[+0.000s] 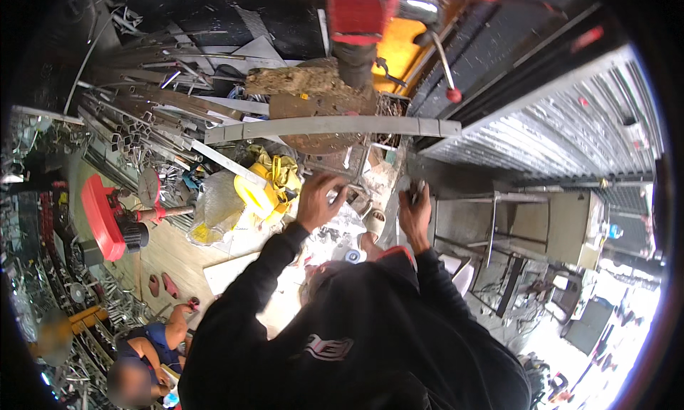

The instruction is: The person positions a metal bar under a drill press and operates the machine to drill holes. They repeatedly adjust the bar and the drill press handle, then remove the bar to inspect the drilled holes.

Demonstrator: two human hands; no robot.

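Note:
My left hand (pixel 320 202) is in front of me at the middle, with its fingers curved and the thumb apart from them; I see nothing clearly held. To its right, my right hand (pixel 415 212) is closed around something small and dark whose kind I cannot make out. Ahead of both hands, a long flat metal bar (pixel 331 126) lies crosswise over the round, worn table (pixel 306 141) of a drill press. Above that table hangs the machine's red head (pixel 358 12), and a lever with a red knob (pixel 454 95) sticks out to the right. Neither hand touches the bar.
Metal tubes and offcuts (pixel 142 128) are heaped at the left. A yellow bag (pixel 267 185) lies beside my left hand. A red stand tool (pixel 103 218) stands farther left. At the lower left, a person (pixel 160 342) sits low. Corrugated metal (pixel 563 132) and a metal frame (pixel 491 228) are at the right.

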